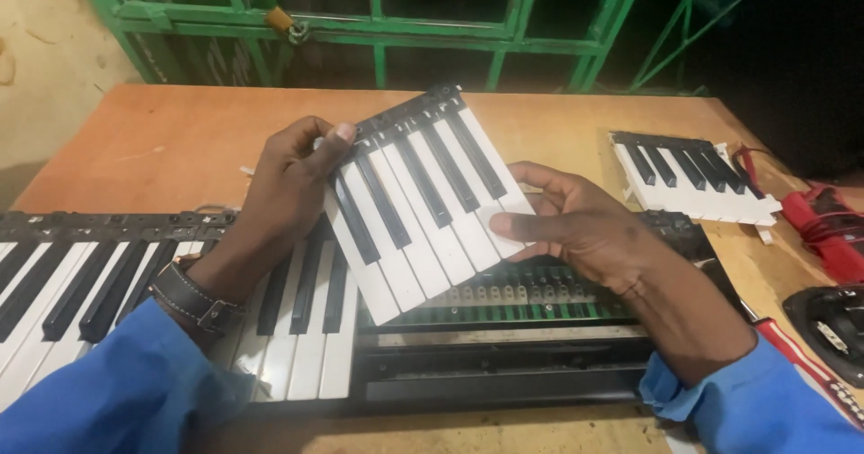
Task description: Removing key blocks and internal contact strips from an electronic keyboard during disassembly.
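A detached block of black and white piano keys (423, 197) is held tilted above an opened electronic keyboard (297, 328). My left hand (288, 184) grips the block's left edge, thumb near its upper corner. My right hand (576, 224) holds the right edge, thumb pressed on a white key. Below the block, the keyboard's bare section (513, 296) shows a green circuit board with rows of rubber contacts. Keys remain fitted on the keyboard's left part (81, 292). Both arms wear blue sleeves, and a dark watch sits on my left wrist.
A second loose key block (693, 179) lies on the orange wooden table (162, 143) at the right. Red tools and wires (823, 229), a red-handled screwdriver (805, 359) and a black round part (832, 323) sit at the right edge. A green metal gate (378, 22) stands behind.
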